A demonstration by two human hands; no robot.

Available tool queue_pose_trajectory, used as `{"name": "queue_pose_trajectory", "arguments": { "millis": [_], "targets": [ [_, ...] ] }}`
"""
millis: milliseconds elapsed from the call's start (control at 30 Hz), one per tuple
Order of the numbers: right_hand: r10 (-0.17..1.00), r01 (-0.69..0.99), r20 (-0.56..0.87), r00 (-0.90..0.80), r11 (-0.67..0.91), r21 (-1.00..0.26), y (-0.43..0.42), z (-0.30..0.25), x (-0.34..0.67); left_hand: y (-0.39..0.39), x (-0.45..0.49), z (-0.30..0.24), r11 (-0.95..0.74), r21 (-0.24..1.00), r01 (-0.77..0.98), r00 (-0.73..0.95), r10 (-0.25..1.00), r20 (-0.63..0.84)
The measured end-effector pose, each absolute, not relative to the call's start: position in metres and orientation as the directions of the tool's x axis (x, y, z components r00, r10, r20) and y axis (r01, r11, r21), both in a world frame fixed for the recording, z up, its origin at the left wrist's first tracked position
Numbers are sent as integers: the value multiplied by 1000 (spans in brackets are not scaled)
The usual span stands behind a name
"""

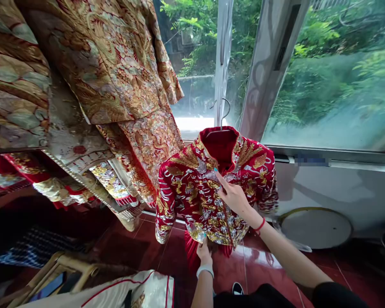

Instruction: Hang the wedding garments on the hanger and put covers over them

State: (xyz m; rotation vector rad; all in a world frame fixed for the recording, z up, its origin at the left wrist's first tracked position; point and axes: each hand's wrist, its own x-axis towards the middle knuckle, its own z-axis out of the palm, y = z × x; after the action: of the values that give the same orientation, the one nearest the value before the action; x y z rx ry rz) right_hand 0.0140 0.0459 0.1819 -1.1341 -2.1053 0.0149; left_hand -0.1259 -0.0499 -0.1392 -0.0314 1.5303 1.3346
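Observation:
A short red jacket [208,188] with gold and silver embroidery and a stand-up collar hangs on a metal hanger [224,112] in front of the window. At its bottom hem, my left hand [204,253] pinches the edge between thumb and fingers. My right hand [235,197] reaches over the jacket's front with the index finger stretched out, its tip at the embroidery just below the collar. It appears to hold nothing; its other fingers are partly hidden. Red fabric [192,252] shows below the hem. What the hanger's hook rests on is unclear.
Several embroidered gold garments [115,64] hang at the left. A bamboo frame [70,265] and cream cloth with red piping [141,291] stand low at the front left. A round white board [316,229] leans below the window sill [356,164]. The floor has red tiles [167,252].

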Motion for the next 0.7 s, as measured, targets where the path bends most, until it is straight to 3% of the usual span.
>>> {"name": "queue_pose_trajectory", "arguments": {
  "millis": [133, 333, 533, 700],
  "targets": [
    [723, 745, 596, -349, 600, -291, 57, 184, 17, -61, -134, -140, 410, 677, -611, -507, 454, -733],
    [733, 732, 581, -352, 603, -316, 56, 186, 24, -54, -122, -137, 407, 643, -649, -475, 443, -760],
    [750, 704, 566, -342, 603, -375, 56, 182, 28, -49, -110, -127, 335, 566, -753, -341, 536, -772],
    [762, 495, 526, -378, 647, -581, 46, 172, 38, -57, -85, -116, 355, 426, -832, -120, 634, -764]
  ]
}}
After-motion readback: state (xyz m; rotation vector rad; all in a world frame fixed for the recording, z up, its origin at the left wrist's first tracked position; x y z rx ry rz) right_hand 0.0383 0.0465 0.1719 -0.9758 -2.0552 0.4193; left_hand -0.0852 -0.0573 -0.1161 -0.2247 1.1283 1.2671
